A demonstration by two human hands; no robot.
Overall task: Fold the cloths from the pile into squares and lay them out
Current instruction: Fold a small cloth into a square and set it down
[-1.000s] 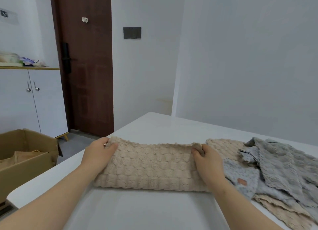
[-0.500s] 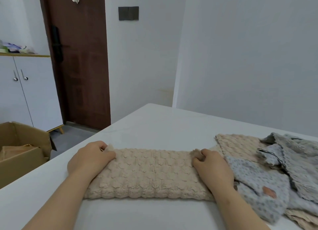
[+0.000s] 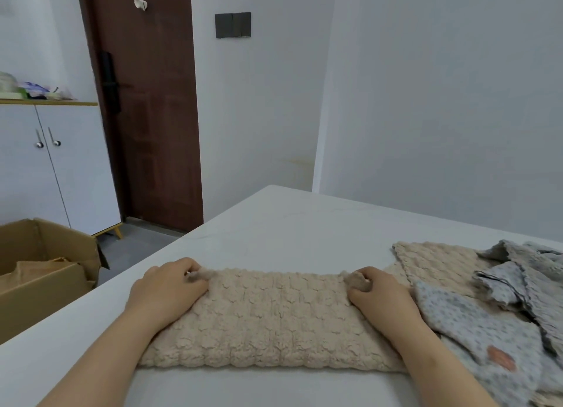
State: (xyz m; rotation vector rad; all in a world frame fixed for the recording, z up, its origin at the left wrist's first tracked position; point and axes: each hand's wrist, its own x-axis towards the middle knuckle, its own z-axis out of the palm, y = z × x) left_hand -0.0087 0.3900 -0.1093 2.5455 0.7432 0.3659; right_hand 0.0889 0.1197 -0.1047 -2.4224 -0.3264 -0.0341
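- The table [image 3: 289, 233] lies bare beyond the folded beige cloth [image 3: 274, 321], open to its far edge
- The pile of cloths [image 3: 502, 291] crowds the right side, seemingly touching the beige cloth
- A cardboard box [image 3: 45, 272] stands off the left edge, lower

Both bare forearms reach forward, palms down. The left hand [image 3: 169, 289] has its fingers curled over, pinching the far left corner of the beige cloth [image 3: 274, 315]. The right hand [image 3: 380, 295] does the same at the far right corner. Behind each grip, the wrist lies low on the fabric.
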